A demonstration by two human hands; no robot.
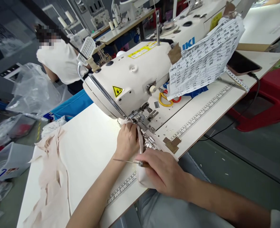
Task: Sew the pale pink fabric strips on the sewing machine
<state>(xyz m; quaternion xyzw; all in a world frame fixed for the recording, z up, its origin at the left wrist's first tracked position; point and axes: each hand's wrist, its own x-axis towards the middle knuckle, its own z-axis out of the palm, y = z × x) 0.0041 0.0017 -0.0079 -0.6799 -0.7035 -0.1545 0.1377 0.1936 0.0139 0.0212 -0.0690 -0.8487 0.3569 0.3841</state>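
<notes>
A white sewing machine (130, 74) stands over the table, its presser foot area close to both hands. Beside the foot, my left hand (127, 142) has its fingers curled down on pale pink fabric (145, 178); the fingertips are partly hidden. My right hand (165, 172) is closed around the handle of an awl (140, 163), whose thin metal spike points left across my left wrist. That hand also rests over the fabric, which hangs toward the table's front edge. Between the hands and the machine, a shiny silver sequin-like piece (149, 142) lies along the cloth.
More pale pink fabric pieces (51, 177) lie on the table's left. Yellow-and-red-handled scissors (165, 99) lie behind the needle area. A handwritten sheet (203, 60) hangs off the machine near a phone (244, 62). A red stool (265, 98) stands right; another person (56, 58) sits back left.
</notes>
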